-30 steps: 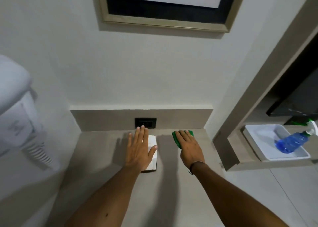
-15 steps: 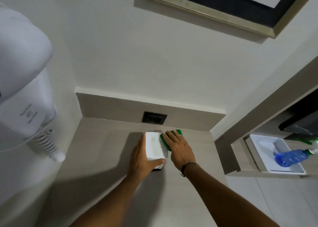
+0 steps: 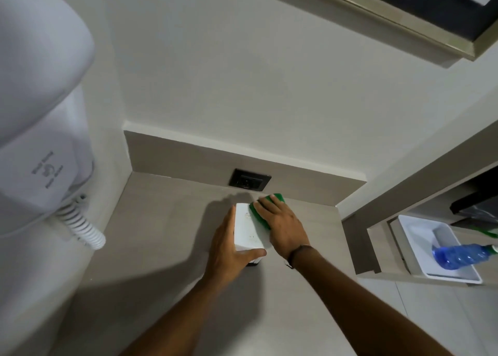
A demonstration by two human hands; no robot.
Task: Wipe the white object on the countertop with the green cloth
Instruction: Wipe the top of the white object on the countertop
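A white box-shaped object [image 3: 246, 227] stands on the grey countertop [image 3: 161, 221] near the back wall. My left hand [image 3: 229, 250] grips it from the left, thumb across its near end. My right hand [image 3: 283, 227] presses a green cloth [image 3: 260, 211] flat against the object's right side. Most of the cloth is hidden under my fingers; its green edge shows at the far end and along the object's top edge.
A black wall socket [image 3: 249, 181] sits in the backsplash just behind the object. A white wall-mounted hair dryer [image 3: 37, 113] with a coiled cord [image 3: 80, 229] hangs at the left. To the right, a white tray [image 3: 420, 237] holds a blue bottle [image 3: 460, 256].
My left hand has gone from lying flat on the object to gripping its side. My right hand slid the green cloth left from the countertop onto the object's right side.
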